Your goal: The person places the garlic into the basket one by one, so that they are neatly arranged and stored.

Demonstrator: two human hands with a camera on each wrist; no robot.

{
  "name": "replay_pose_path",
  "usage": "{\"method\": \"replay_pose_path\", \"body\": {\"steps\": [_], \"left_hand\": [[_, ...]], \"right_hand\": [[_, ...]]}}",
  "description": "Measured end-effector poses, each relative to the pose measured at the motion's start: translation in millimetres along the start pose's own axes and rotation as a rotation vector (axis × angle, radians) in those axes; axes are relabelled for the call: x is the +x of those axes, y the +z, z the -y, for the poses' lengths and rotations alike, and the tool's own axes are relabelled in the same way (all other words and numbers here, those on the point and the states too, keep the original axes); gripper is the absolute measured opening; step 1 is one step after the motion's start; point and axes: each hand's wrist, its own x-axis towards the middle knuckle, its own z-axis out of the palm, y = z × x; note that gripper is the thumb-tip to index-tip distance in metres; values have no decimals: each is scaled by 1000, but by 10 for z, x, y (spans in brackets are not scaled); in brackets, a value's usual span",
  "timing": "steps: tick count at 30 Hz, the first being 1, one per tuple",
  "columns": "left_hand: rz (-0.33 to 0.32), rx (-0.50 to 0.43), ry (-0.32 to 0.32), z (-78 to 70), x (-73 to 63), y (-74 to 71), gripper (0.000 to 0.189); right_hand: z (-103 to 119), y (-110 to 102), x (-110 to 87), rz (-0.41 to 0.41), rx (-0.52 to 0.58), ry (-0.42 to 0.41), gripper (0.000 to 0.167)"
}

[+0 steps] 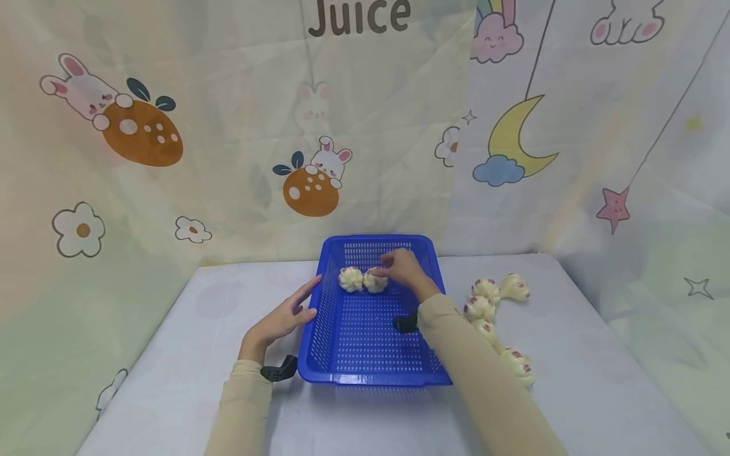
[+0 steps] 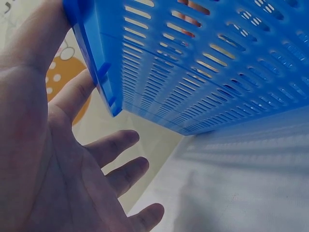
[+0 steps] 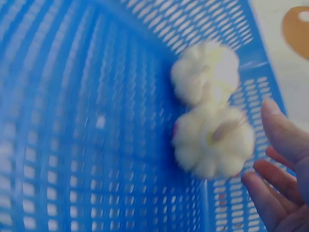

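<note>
Rests the left hand [image 1: 279,320] against the left rim of the blue basket [image 1: 356,329], left of centre in the head view, touching the rim with thumb and one finger, with the other three fingers spread apart and clear of it in the left wrist view

Has the right hand [image 1: 402,267] inside the basket, upper centre of the head view, just beside the right garlic bulb [image 1: 374,283] and overlapping its edge there; parted wide between thumb and fingers at the lower right of the right wrist view, not wrapped round the bulb; cannot be sure of fingertip contact

Contains two garlic bulbs, side by side and touching, near the upper end of the basket floor: the right one by the hand, the left garlic bulb [image 1: 350,279] just beside it

Also includes five more garlic bulbs [image 1: 480,308] in a loose line on the white desk [image 1: 182,380], right of the basket in the head view, partly hidden at the lower end behind the right sleeve [image 1: 490,386]

Wears a black strap mount [image 1: 279,369] at the left wrist and another at the right, below pale sleeves

Hangs behind, across the upper frame, a printed cloth [image 1: 245,76] with rabbits, oranges, flowers and a moon
</note>
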Motion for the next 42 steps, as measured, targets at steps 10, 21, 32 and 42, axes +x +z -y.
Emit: {"method": "replay_pose_path", "body": {"steps": [10, 21, 32, 42], "left_hand": [[1, 12, 0, 31, 34, 16, 69], [0, 15, 15, 52, 30, 10, 69], [7, 17, 30, 72, 34, -24, 70], [16, -2, 36, 45, 28, -2, 71]], "right_hand": [[104, -215, -190, 3, 18, -32, 58], [212, -552, -616, 22, 29, -163, 50], [28, -918, -1240, -58, 36, -192, 52], [-435, -976, -1789, -113, 75, -100, 51]]}}
